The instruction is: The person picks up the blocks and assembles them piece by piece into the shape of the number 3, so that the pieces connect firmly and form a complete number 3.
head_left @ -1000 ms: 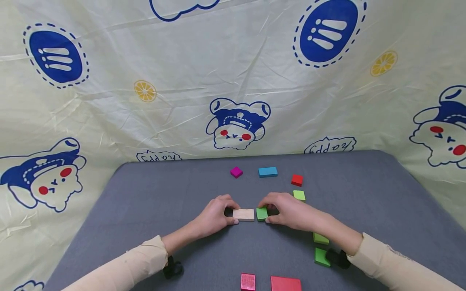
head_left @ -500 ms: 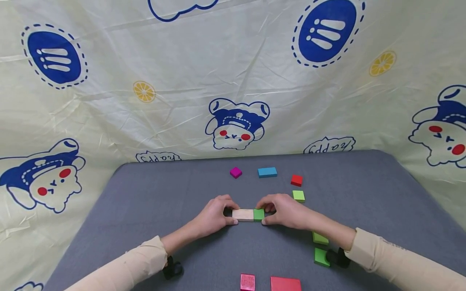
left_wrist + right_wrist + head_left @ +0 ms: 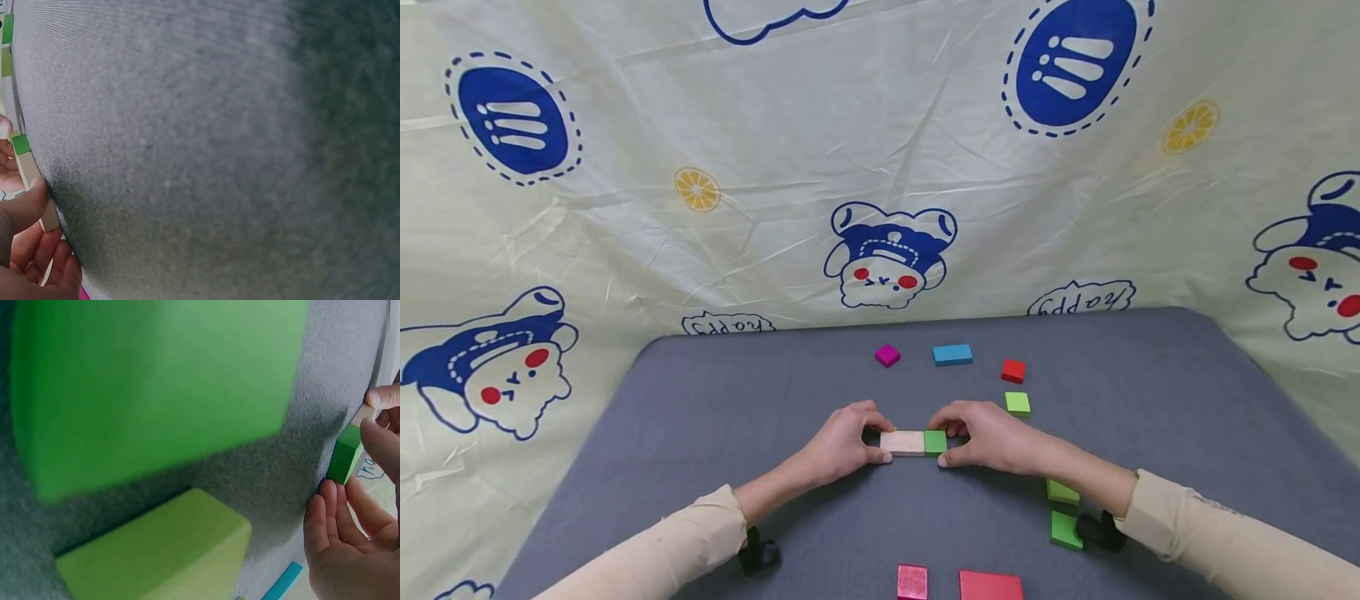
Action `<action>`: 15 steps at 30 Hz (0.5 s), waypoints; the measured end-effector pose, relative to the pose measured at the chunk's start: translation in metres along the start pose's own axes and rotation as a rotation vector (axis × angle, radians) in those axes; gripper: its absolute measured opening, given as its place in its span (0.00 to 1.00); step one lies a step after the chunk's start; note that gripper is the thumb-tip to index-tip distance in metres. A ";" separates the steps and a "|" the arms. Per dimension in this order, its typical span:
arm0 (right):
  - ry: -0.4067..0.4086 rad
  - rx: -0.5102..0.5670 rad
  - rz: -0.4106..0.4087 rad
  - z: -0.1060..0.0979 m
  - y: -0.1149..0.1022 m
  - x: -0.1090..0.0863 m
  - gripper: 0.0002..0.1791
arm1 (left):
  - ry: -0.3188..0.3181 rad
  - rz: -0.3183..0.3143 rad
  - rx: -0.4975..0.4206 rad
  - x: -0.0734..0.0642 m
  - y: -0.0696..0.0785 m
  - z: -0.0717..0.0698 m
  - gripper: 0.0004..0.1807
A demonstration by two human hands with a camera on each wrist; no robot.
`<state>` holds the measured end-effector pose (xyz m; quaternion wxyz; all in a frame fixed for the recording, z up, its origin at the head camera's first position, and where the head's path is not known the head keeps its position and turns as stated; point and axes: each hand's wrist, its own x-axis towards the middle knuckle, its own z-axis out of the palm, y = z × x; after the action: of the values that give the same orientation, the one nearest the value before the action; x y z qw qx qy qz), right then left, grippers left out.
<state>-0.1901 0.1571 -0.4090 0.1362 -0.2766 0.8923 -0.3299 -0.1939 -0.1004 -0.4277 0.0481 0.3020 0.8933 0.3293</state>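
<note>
Grey cloth-covered table (image 3: 737,400) beneath both hands; the left hand (image 3: 847,443) pinches the outer end of a pale, wooden-looking rectangular block (image 3: 902,443) between thumb and fingers; the right hand (image 3: 988,439) likewise pinches a green, painted-looking block (image 3: 934,443); the two blocks lie between the hands, end to end, with no gap visible in the head view. Uneven inward pressure from the hands could skew or buckle this joint, since neither block appears fastened; a fingertip dragging on release could part them again.

Nearer the body than the right hand lies a flat red rectangular block (image 3: 991,586), apart from both wrists; a second green block (image 3: 1064,531) lies at the black wrist device (image 3: 1101,532) of the right arm, contact uncertain; a yellow-green block (image 3: 1062,492) lies partly hidden by the right forearm. A low sweep of that arm might knock either; the device and sleeve would be the cause. Just beyond the right hand sits a small lime-green block (image 3: 1017,404); lifted carelessly outward, the knuckles could nudge it.
</note>
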 end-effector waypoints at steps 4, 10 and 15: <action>-0.004 0.010 0.001 -0.004 0.001 -0.001 0.23 | -0.001 0.000 0.005 0.000 0.000 0.000 0.13; 0.038 -0.016 0.020 -0.012 -0.003 -0.007 0.24 | 0.001 -0.015 -0.003 -0.001 0.001 0.000 0.13; 0.065 -0.018 0.054 -0.019 -0.003 -0.019 0.26 | 0.002 -0.007 0.008 -0.001 0.001 0.000 0.13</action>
<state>-0.1819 0.1763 -0.3920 0.1134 -0.2427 0.9062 -0.3271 -0.1920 -0.1002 -0.4272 0.0472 0.2985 0.8957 0.3261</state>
